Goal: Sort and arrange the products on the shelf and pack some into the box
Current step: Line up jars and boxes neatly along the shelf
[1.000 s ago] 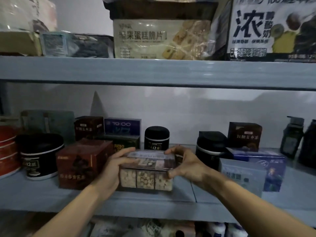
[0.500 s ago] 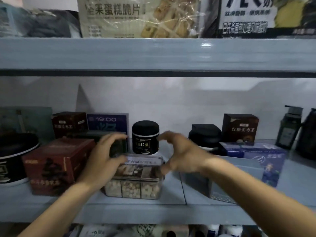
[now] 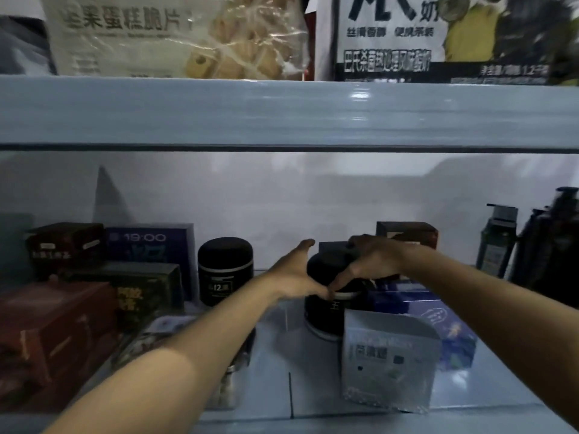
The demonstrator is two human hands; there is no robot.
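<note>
A large black jar (image 3: 324,311) with a white band stands mid-shelf, right of centre. My right hand (image 3: 374,260) lies over its lid with fingers curled down on it. My left hand (image 3: 293,274) reaches along the jar's left side, fingers straight, thumb across the front, meeting the right thumb. The clear snack box (image 3: 156,335) sits on the grey shelf (image 3: 275,364), partly hidden under my left forearm. A smaller black jar (image 3: 224,270) stands further left.
Left: a red box (image 3: 53,333), a dark green box (image 3: 147,286), a blue box (image 3: 153,245), a dark red box (image 3: 62,245). Right: a silver pouch (image 3: 388,361), a blue carton (image 3: 445,317), a dark red box (image 3: 410,233), pump bottles (image 3: 496,242). The upper shelf edge (image 3: 282,111) hangs overhead.
Both hands let go of the clear snack box, left on the shelf, and moved right and back to the large black jar. The view shifted right and closer.
</note>
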